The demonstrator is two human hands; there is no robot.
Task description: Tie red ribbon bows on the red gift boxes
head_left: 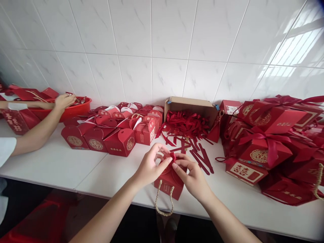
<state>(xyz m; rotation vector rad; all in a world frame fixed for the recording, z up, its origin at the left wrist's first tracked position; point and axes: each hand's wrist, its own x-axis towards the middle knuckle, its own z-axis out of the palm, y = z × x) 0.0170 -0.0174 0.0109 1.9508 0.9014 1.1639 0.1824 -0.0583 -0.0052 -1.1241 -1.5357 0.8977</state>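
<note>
A small red gift box (169, 186) with a beige rope handle (164, 202) sits at the front edge of the white table (63, 162). My left hand (150, 165) and my right hand (192, 175) meet over its top, both with fingers pinched on a red ribbon (172, 156) there. Loose red ribbon strips (199, 157) lie just behind my hands.
A cardboard box (189, 104) full of red ribbons stands by the tiled wall. Several open red boxes (118, 131) sit to the left, ribboned ones (265, 145) piled at right. Another person's hand (63, 100) reaches a red basin (73, 109) at far left.
</note>
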